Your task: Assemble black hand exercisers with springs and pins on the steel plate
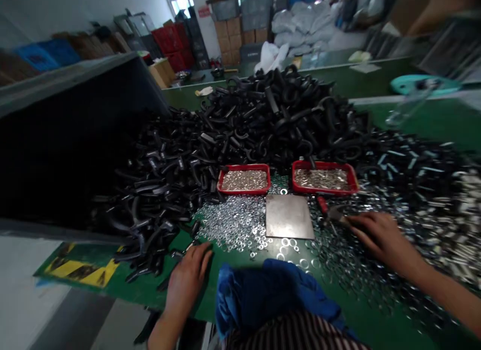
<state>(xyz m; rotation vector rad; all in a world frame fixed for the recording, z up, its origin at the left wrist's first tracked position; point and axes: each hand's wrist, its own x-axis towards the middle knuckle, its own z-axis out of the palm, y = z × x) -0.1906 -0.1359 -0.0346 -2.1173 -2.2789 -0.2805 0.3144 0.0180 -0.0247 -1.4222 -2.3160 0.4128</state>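
Blue cloth [270, 295] bunched over a striped shirt [289, 335] at the near edge of a green workbench [124, 290], just toward the camera from a steel plate [289, 217]. Left hand [188, 275] on the bench, nearer than the plate and to its left, open and lightly curled, nothing visibly held, just beside a spill of black U-shaped pieces [263, 114]. Right hand [379, 239] to the right of the plate, fingers extended and resting at the head of red-handled pliers [330, 212]; whether gripping or merely touching, impossible to tell. Loose washers [233, 224] heaped along the plate's left edge and scattered on the bench toward the camera. Behind the plate, a red tray [243, 179] and a second red tray [325, 178], both filled with small metal parts. Left of the plate, a large black bin [56, 154], its open end facing the black pieces. Yellow-and-black tape [80, 265] on the bench's near left corner. Far beyond the plate, stacked cartons [227, 39], red crates [169, 46] and white sacks [300, 24] along the workshop wall.
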